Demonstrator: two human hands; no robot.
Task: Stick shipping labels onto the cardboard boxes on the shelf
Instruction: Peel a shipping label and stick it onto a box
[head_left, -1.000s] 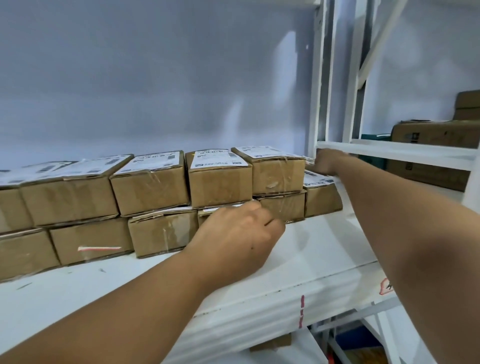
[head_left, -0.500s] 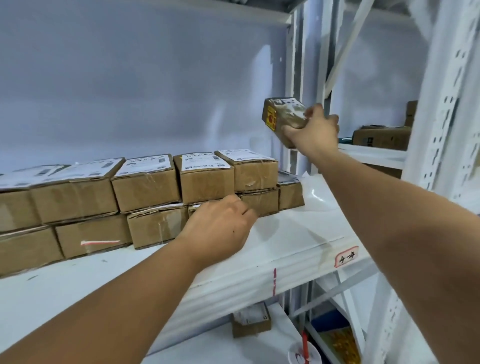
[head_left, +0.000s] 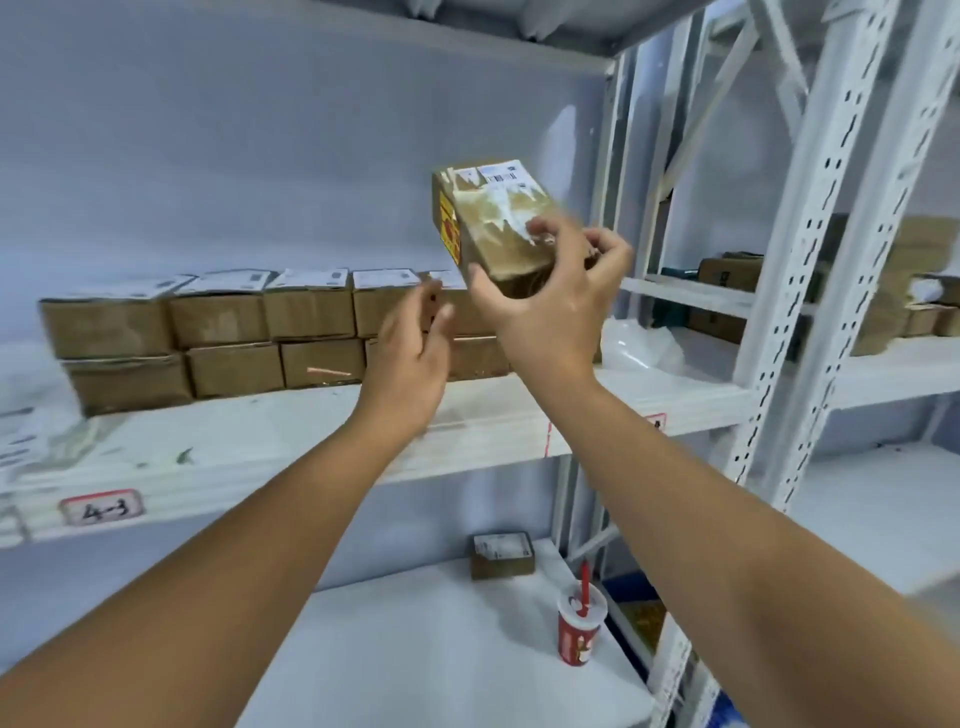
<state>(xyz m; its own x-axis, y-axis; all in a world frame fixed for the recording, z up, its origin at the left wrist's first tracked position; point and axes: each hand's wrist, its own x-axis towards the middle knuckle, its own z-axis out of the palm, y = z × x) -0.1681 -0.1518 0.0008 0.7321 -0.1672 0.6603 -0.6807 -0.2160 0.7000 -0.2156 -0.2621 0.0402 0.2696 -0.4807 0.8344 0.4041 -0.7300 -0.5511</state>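
Cardboard box (head_left: 491, 228) in right grip (head_left: 550, 304)

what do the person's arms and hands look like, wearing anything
Two bare arms. The left hand and right hand wear no gloves, and no rings show on the fingers. The left forearm and right forearm are uncovered to the frame edge: no sleeves, watch or bracelet in view. The left hand is blurred, so fine detail is unclear.

Seeing plain brown on the held box (head_left: 501, 249), plus a yellow-and-red sticker (head_left: 451, 228) and white barcode label (head_left: 501, 174). Also spotting brown stacked boxes (head_left: 306, 319) topped with white labels (head_left: 307, 278), sitting on a white shelf (head_left: 291, 439), and a red cup (head_left: 578, 634) lower down.
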